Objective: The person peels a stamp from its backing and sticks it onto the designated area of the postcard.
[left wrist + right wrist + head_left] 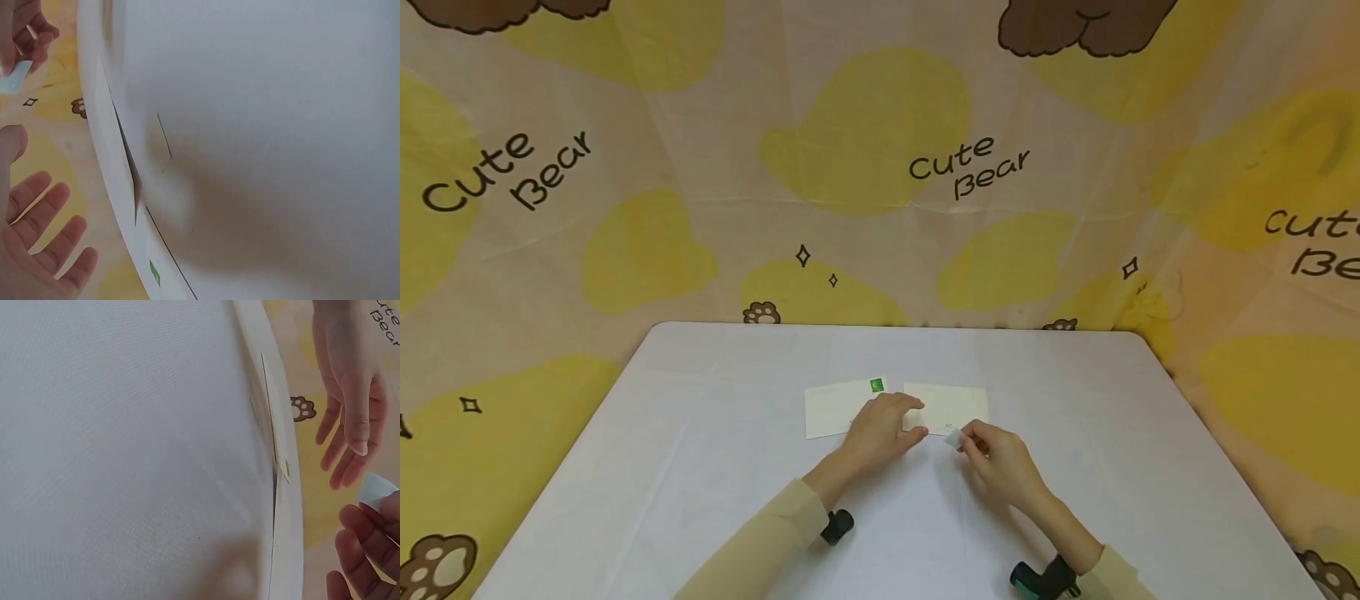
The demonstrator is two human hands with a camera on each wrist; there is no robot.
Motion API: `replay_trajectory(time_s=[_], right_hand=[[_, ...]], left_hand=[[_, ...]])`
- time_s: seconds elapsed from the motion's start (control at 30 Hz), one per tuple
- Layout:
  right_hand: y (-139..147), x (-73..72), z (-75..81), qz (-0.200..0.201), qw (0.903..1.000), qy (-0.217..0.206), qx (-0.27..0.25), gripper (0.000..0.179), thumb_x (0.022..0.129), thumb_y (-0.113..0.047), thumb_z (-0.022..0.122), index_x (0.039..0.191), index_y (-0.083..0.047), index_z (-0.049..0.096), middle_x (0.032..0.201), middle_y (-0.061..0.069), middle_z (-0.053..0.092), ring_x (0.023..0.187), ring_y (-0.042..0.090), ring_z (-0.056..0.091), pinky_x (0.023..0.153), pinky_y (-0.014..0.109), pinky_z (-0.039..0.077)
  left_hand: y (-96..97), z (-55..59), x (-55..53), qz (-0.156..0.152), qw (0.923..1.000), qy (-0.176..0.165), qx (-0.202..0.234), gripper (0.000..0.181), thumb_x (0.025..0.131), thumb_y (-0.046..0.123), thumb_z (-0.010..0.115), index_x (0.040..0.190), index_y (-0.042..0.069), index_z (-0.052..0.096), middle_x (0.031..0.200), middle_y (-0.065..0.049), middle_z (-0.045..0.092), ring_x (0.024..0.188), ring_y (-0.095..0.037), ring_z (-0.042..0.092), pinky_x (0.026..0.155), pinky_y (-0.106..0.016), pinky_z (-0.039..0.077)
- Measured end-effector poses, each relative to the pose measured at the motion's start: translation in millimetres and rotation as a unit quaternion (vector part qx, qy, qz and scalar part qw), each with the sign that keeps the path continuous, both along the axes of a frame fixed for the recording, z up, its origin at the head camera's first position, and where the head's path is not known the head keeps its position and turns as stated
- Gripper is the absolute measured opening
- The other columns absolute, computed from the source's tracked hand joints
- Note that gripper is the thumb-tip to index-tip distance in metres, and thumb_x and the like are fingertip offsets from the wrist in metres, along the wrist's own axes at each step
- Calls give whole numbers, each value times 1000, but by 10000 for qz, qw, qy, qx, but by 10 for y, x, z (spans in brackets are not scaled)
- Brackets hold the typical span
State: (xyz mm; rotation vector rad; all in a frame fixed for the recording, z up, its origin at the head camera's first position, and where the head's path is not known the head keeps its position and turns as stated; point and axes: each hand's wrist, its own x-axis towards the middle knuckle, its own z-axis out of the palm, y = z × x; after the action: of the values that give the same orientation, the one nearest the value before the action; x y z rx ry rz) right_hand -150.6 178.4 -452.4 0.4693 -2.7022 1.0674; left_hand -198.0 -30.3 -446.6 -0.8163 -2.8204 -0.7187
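Note:
Two cream envelopes lie side by side on the white table. The left envelope (835, 408) bears a green stamp (877, 385) at its upper right corner; my left hand covers its lower right part. Over the gap between the envelopes is my left hand (880, 429), fingers spread and loosely bent, holding nothing. My right hand (1003, 462) pinches a small pale stamp (376, 490) with a toothed edge between thumb and fingers, by the lower edge of the right envelope (951, 407). The stamp's printed face cannot be made out.
The white table (722, 483) has rounded far corners. Behind it hangs a yellow-patterned cloth (880, 125) with bear print and lettering. Black wrist cameras sit on both wrists, the left camera (837, 527) close to the tabletop.

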Motion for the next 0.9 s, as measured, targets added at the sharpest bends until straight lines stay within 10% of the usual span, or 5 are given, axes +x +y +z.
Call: replay_trajectory(time_s=[0.43, 0.9], right_hand=[[-119, -44, 131, 9, 9996, -210, -167, 9, 90, -14, 58, 82, -13, 62, 70, 0, 63, 59, 3, 47, 53, 19, 41], [-350, -50, 187, 362, 9966, -431, -604, 10, 91, -13, 57, 83, -15, 61, 73, 0, 65, 60, 2, 51, 54, 19, 45]], left_hand=[[-33, 65, 229, 86, 9914, -487, 1209, 20, 86, 28, 64, 101, 15, 67, 101, 4, 66, 97, -14, 60, 82, -31, 49], [-118, 23, 329, -86, 9647, -755, 2523, 4, 86, 13, 62, 88, 13, 65, 83, 6, 65, 80, -8, 61, 80, -32, 52]])
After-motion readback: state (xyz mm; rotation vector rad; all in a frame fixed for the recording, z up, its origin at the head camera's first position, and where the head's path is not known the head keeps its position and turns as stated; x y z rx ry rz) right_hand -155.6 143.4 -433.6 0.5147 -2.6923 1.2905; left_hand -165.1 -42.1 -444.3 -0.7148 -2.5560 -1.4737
